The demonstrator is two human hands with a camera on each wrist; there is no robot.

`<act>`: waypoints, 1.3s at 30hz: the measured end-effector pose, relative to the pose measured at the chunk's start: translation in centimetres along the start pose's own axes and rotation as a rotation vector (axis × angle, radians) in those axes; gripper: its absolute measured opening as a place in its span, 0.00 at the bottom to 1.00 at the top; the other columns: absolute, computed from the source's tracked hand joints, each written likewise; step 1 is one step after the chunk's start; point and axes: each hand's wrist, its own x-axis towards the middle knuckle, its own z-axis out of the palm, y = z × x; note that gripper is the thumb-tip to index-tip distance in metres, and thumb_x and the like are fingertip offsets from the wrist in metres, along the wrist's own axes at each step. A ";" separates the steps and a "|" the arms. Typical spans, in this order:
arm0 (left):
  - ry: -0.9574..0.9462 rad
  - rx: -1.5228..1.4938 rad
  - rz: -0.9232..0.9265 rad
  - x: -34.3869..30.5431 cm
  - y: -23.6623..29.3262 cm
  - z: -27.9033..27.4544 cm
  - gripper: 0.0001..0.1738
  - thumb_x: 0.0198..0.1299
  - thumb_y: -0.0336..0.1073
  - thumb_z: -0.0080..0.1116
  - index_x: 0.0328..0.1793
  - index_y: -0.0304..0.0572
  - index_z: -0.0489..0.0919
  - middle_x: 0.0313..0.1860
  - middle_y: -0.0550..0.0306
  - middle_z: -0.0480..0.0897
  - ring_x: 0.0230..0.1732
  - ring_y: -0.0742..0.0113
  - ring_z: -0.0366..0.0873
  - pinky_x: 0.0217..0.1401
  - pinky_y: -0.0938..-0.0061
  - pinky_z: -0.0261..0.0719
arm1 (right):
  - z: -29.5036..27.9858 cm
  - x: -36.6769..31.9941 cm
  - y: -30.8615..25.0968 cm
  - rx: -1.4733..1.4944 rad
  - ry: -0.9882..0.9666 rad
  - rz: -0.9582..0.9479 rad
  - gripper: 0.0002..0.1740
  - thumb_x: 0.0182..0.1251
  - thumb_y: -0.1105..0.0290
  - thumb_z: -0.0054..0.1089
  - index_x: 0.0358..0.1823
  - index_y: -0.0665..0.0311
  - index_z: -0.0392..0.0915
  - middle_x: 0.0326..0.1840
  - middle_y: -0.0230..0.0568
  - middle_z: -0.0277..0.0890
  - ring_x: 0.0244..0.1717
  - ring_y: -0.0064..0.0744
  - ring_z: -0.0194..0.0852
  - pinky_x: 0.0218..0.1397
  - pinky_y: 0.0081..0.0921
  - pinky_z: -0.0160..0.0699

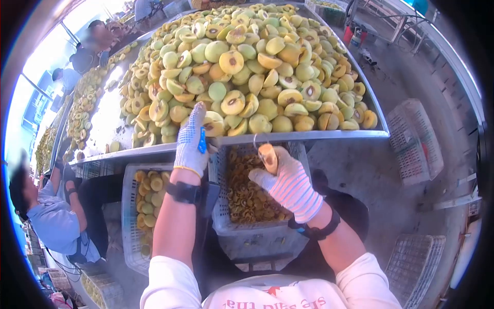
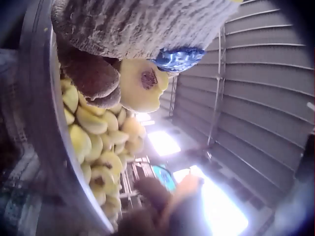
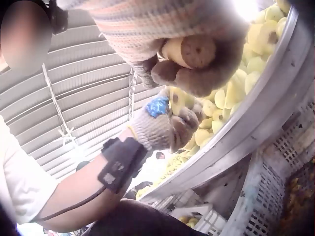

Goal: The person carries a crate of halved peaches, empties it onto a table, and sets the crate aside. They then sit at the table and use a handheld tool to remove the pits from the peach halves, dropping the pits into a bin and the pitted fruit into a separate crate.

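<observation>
My left hand, in a striped knit glove with blue tape on it, grips a peach half at the near edge of the heaped table. Its cut face shows a brown pit hollow. My right hand, also gloved, holds a pitting tool by its thick wooden handle. A thin curved metal tip extends from the handle towards the table edge. In the right wrist view the fingers curl around the handle's round end. A large heap of yellow-green peach halves lies just beyond both hands.
The metal table's raised rim runs before me. Below it, a crate holds brown pits and scraps; another crate on the left holds peach halves. More crates stand right. A person sits on the left.
</observation>
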 end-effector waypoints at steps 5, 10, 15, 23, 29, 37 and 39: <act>-0.288 -0.002 -0.209 -7.7 -1.6 1.8 0.28 0.69 0.61 0.52 0.47 0.40 0.81 0.29 0.59 0.83 0.20 0.71 0.77 0.18 0.79 0.72 | 1.4 1.1 -1.9 0.499 -0.018 0.206 0.23 0.59 0.64 0.71 0.53 0.65 0.74 0.38 0.43 0.81 0.34 0.33 0.82 0.36 0.27 0.78; -0.371 -0.372 0.036 -6.9 -3.3 1.2 0.22 0.74 0.48 0.50 0.58 0.37 0.78 0.46 0.57 0.82 0.47 0.70 0.79 0.51 0.75 0.77 | 1.1 2.4 -2.4 0.699 -0.233 0.472 0.17 0.61 0.69 0.67 0.50 0.64 0.77 0.30 0.27 0.77 0.22 0.13 0.70 0.21 0.13 0.64; -0.426 -0.636 -0.005 -4.8 -4.4 0.7 0.22 0.74 0.47 0.50 0.58 0.34 0.77 0.48 0.52 0.82 0.49 0.63 0.80 0.55 0.70 0.78 | 3.9 2.1 0.1 -0.015 0.137 -0.139 0.23 0.61 0.61 0.70 0.51 0.66 0.74 0.33 0.51 0.81 0.33 0.52 0.81 0.34 0.36 0.78; -0.412 -0.609 0.080 -4.8 -4.1 -0.4 0.24 0.74 0.48 0.47 0.59 0.31 0.75 0.46 0.46 0.82 0.50 0.54 0.81 0.55 0.63 0.80 | 4.4 1.2 -0.8 -0.071 -0.285 0.119 0.23 0.60 0.60 0.71 0.49 0.67 0.74 0.40 0.51 0.81 0.41 0.49 0.80 0.45 0.38 0.78; -0.319 -0.452 0.220 -4.8 -5.1 -0.7 0.21 0.73 0.45 0.50 0.57 0.32 0.77 0.44 0.48 0.83 0.46 0.58 0.82 0.50 0.66 0.81 | 5.7 1.1 -0.3 -0.060 -0.291 0.152 0.24 0.62 0.55 0.67 0.46 0.68 0.73 0.38 0.58 0.80 0.44 0.61 0.79 0.44 0.43 0.79; -0.210 -0.324 0.238 -5.8 -4.6 -0.3 0.19 0.73 0.44 0.49 0.53 0.34 0.77 0.43 0.50 0.83 0.42 0.58 0.84 0.47 0.66 0.84 | 6.1 0.7 0.1 -0.071 -0.375 0.190 0.19 0.64 0.60 0.61 0.47 0.69 0.74 0.39 0.56 0.81 0.45 0.58 0.80 0.46 0.40 0.80; -0.160 -0.297 0.266 -5.9 -4.7 0.2 0.18 0.73 0.43 0.49 0.53 0.34 0.78 0.42 0.50 0.83 0.40 0.59 0.84 0.44 0.67 0.84 | 6.4 0.7 0.8 -0.101 -0.379 0.168 0.19 0.64 0.61 0.61 0.47 0.69 0.74 0.40 0.55 0.82 0.45 0.57 0.81 0.47 0.38 0.80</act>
